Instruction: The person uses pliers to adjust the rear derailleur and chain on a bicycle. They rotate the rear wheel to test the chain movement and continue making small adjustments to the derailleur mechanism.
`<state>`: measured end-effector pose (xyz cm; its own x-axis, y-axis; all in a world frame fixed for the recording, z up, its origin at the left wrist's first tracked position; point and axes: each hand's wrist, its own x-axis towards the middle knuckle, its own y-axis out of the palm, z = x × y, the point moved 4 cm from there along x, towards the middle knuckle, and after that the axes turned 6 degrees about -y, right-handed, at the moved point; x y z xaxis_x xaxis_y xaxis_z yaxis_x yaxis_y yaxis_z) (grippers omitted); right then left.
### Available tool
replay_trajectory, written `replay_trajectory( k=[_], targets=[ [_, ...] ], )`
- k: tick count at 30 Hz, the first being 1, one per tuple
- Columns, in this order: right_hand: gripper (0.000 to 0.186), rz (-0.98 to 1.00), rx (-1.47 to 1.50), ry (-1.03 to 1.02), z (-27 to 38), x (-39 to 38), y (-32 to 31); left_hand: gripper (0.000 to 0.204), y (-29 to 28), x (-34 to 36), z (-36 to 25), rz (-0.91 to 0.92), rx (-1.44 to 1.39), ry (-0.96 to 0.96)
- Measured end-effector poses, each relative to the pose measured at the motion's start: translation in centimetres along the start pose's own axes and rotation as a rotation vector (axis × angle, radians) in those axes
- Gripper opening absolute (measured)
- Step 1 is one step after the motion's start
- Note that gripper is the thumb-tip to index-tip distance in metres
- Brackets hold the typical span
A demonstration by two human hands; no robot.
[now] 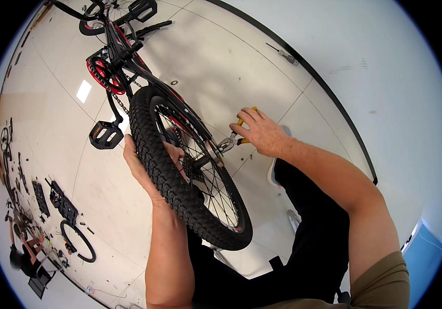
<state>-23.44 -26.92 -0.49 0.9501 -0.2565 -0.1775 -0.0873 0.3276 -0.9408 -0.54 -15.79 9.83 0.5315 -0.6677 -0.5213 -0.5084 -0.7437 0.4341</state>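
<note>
A black and red bicycle (pixel 128 59) stretches away from me over the floor, its knobby wheel (pixel 167 177) nearest me. My left hand (pixel 139 167) is closed around the tyre from the left, with fingertips showing among the spokes. In my right hand (pixel 264 133) are pliers (pixel 227 144) with yellow and black handles, which are spread apart. The pliers' jaws meet the frame end beside the wheel's axle; exactly what they grip is too small to tell. A black pedal (pixel 106 135) and a red chainring (pixel 97 77) lie beyond my left hand.
A screwdriver (pixel 286 56) lies on the floor by the right wall. Small loose parts, including a ring (pixel 174 82), dot the tiles. At left are a black tool case (pixel 64 202), a curved black hoop (pixel 91 251) and more bicycle parts. Another person (pixel 25 256) sits at far lower left.
</note>
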Motion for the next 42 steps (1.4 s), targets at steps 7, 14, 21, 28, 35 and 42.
replay_trajectory(
  k=[7, 14, 21, 28, 35, 42],
  targets=[
    [0.064, -0.011, -0.062, -0.055, -0.7, 0.3, 0.3, 0.056, 0.2, -0.1, 0.0, -0.037, 0.019, 0.0],
    [0.066, 0.033, -0.035, -0.054, -0.9, 0.2, 0.3, 0.054, 0.7, -0.3, 0.0, -0.046, 0.05, -0.012],
    [0.058, 0.22, -0.002, -0.003, -1.2, 0.9, 0.8, 0.051, 0.7, -0.1, -0.2, -0.016, 0.01, -0.025],
    [0.054, 0.517, 0.259, 0.098, -2.2, 2.7, 0.3, 0.051, 0.6, 0.0, -0.3, -0.032, 0.022, -0.008],
    [0.067, 0.777, 0.607, 0.312, -4.0, 3.7, 0.9, 0.051, 0.7, 0.1, -0.2, -0.027, 0.033, -0.019],
    [0.07, 0.287, 0.305, 0.164, -1.6, 0.8, 0.2, 0.05, 0.8, -0.1, -0.5, -0.072, -0.008, -0.053]
  ],
)
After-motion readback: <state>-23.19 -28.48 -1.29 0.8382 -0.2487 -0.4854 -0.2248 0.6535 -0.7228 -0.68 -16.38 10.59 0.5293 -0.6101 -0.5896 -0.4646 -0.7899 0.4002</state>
